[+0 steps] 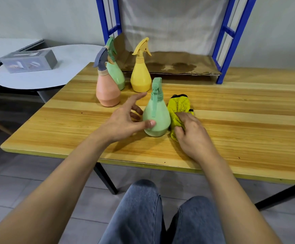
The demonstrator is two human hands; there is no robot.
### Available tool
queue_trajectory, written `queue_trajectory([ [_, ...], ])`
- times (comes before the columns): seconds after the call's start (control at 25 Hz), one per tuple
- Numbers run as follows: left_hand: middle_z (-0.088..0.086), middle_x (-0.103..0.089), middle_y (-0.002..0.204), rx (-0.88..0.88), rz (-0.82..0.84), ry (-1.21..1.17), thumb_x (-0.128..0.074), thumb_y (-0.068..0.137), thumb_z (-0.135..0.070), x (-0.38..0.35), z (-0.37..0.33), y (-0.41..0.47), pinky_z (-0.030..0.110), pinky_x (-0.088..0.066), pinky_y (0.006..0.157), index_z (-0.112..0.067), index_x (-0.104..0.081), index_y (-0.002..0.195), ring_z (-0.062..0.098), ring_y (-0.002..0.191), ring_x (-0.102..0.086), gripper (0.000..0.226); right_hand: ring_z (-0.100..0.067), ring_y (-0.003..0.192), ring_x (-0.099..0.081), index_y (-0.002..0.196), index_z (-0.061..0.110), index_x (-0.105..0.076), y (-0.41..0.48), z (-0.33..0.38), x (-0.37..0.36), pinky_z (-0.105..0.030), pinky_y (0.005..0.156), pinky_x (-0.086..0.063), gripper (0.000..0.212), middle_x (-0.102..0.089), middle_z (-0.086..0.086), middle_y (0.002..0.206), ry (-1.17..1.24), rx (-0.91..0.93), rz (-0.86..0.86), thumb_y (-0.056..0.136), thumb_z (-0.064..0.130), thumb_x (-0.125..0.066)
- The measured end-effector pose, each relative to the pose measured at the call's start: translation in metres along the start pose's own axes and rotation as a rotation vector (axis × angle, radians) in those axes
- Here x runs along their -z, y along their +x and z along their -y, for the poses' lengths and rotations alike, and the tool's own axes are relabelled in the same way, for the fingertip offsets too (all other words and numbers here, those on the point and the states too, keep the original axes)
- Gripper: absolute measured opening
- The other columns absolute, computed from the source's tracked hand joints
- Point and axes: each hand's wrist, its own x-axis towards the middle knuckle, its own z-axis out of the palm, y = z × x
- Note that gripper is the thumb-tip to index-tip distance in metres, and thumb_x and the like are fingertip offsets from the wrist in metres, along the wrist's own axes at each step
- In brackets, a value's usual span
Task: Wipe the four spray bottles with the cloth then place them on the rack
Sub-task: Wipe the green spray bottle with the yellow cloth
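Left hand (125, 118) is spread wide open, thumb tip touching the lower belly of the nearest green spray bottle (156, 117), fingers fanned out behind and to its left, not really wrapped around it. Right hand (190, 132) is clamped down on a yellow microfiber cloth (178, 110), which is bunched up on the table just right of that bottle and touching its side.

That bottle is mint green, pear-shaped, matte plastic with a slightly darker green trigger head, standing upright near the front middle of the table. Behind it to the left stands a pink bottle (108, 92) with a grey-blue trigger, a second green bottle (116, 73) tucked right behind the pink one, and a yellow bottle (140, 76) with a yellow trigger further right. All upright, none on the rack.

The surface is a light wooden table (240, 129) with visible plank grain and black legs. At the back sits a blue metal rack (231, 41), its bottom shelf lined with stained brown cardboard (175, 64). Off to the left there's a round white table (46, 74) with a grey box (28, 61) on it. Grey tiled floor, pale wall, and blue jeans (143, 217) at the bottom of the shot.

Count: four spray bottles (two green, one pink, one yellow), one cloth, one rack.
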Motion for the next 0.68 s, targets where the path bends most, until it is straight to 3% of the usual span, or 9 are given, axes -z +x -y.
queue_trajectory([
  [0.08, -0.009, -0.056, 0.138, -0.075, 0.108, -0.021, -0.082, 0.084, -0.046, 0.000, 0.002, 0.006, 0.046, -0.052, 0.109, -0.040, -0.043, 0.147, 0.014, 0.131, -0.056, 0.074, -0.026, 0.138, -0.040, 0.147, 0.015, -0.045, 0.000, 0.000, 0.002, -0.034, 0.112, -0.031, 0.050, -0.046, -0.008, 0.150, -0.010, -0.004, 0.034, 0.098, 0.020, -0.052],
  [0.16, -0.010, -0.054, 0.143, -0.091, 0.087, -0.126, -0.081, 0.086, -0.038, -0.013, 0.001, 0.009, 0.042, -0.051, 0.109, -0.032, -0.045, 0.141, 0.010, 0.134, -0.054, 0.066, -0.027, 0.141, -0.037, 0.148, 0.015, -0.042, 0.001, 0.000, 0.002, -0.034, 0.114, -0.030, 0.051, -0.043, -0.009, 0.153, -0.030, -0.015, 0.036, 0.098, 0.021, -0.051],
  [0.36, -0.009, -0.062, 0.120, -0.040, -0.399, -0.138, -0.088, 0.079, -0.040, -0.052, -0.005, 0.017, 0.035, -0.055, 0.097, -0.018, -0.048, 0.125, 0.011, 0.111, -0.063, 0.065, -0.026, 0.140, -0.039, 0.146, 0.016, -0.046, -0.018, 0.006, -0.007, -0.035, 0.117, -0.028, 0.052, -0.047, -0.008, 0.150, 0.018, 0.057, 0.000, 0.096, 0.017, -0.055],
  [0.44, -0.006, -0.062, 0.121, -0.002, -0.467, -0.044, -0.088, 0.076, -0.047, -0.054, -0.011, 0.021, 0.033, -0.053, 0.090, -0.018, -0.047, 0.123, 0.014, 0.111, -0.061, 0.069, -0.023, 0.137, -0.042, 0.145, 0.016, -0.049, -0.021, 0.002, -0.008, -0.031, 0.114, -0.030, 0.050, -0.050, -0.006, 0.147, 0.051, 0.102, 0.004, 0.095, 0.018, -0.054],
  [0.56, -0.003, -0.056, 0.129, 0.034, -0.420, 0.050, -0.078, 0.076, -0.065, -0.048, -0.008, 0.019, 0.038, -0.052, 0.093, -0.023, -0.043, 0.130, 0.019, 0.115, -0.059, 0.077, -0.010, 0.104, -0.062, 0.130, 0.017, -0.063, -0.016, 0.000, 0.001, -0.023, 0.091, -0.046, 0.043, -0.068, -0.001, 0.117, 0.321, -0.043, -0.145, 0.090, 0.023, -0.048],
  [0.64, -0.005, -0.050, 0.137, -0.001, -0.326, 0.032, -0.062, 0.084, -0.071, -0.039, -0.003, 0.015, 0.048, -0.051, 0.103, -0.032, -0.038, 0.142, 0.020, 0.127, -0.054, 0.074, 0.001, 0.070, -0.057, 0.106, 0.016, -0.070, -0.007, 0.006, 0.012, -0.020, 0.068, -0.046, 0.033, -0.068, 0.012, 0.082, 0.671, -0.196, -0.379, 0.085, 0.019, -0.045],
  [0.68, -0.007, -0.048, 0.142, -0.040, -0.275, -0.013, -0.056, 0.089, -0.067, -0.034, 0.000, 0.015, 0.051, -0.048, 0.108, -0.036, -0.035, 0.147, 0.018, 0.134, -0.050, 0.069, 0.003, 0.063, -0.052, 0.094, 0.016, -0.069, -0.003, 0.010, 0.021, -0.019, 0.063, -0.043, 0.027, -0.064, 0.015, 0.070, 0.807, -0.224, -0.526, 0.083, 0.016, -0.044],
])
